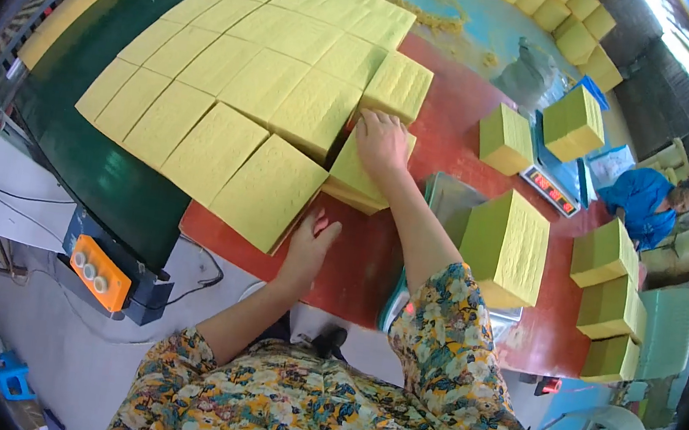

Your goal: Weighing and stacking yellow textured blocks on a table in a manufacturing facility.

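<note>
My right hand (380,144) reaches over a stack of yellow paper (357,178) on the red tabletop, its fingers bent over the far edge, where another yellow stack (399,84) stands close. My left hand (306,253) is beside the right side of the nearest stack in the big block (266,193); its thumb and fingers are apart and nothing shows between them. Part of its fingers is hidden by the stack's edge. Many matching stacks lie tightly in rows (235,58), spread over a dark green surface (111,171) and the red tabletop (356,259).
A single tall stack (507,246) stands right of my forearm. Beyond it, a digital scale (550,187) carries a stack (573,122). More stacks (609,283) are piled at the right, near a person in blue (639,202). An orange button box (100,274) sits at the lower left.
</note>
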Demonstrator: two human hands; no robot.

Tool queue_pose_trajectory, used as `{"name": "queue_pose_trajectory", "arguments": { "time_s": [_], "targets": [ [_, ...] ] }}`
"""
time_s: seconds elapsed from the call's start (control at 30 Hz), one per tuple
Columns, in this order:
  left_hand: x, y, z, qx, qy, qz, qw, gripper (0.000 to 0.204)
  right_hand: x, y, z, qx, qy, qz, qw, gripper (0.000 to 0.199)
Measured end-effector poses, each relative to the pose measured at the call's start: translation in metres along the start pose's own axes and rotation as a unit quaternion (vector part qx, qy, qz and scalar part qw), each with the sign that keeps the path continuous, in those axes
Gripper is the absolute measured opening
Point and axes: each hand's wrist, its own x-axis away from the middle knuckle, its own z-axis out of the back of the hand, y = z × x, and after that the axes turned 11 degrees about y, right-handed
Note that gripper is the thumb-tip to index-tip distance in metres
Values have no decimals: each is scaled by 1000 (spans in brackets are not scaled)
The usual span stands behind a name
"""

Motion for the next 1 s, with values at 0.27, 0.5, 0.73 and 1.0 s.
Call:
{"name": "queue_pose_trajectory", "arguments": {
  "time_s": [0.27,0.5,0.73,1.0],
  "targets": [
    [28,14,22,37,47,177,982,68,43,6,31,-4,26,-17,1000,29],
    [-45,-29,7,25,128,-18,991,62,55,24,33,-21,40,-20,999,27],
    [31,-20,-5,124,162,91,975,63,79,-9,57,59,-7,-52,997,27],
    [147,-65,48,260,137,102,950,75,141,-77,115,8,-138,-37,990,32]
  ]
}}
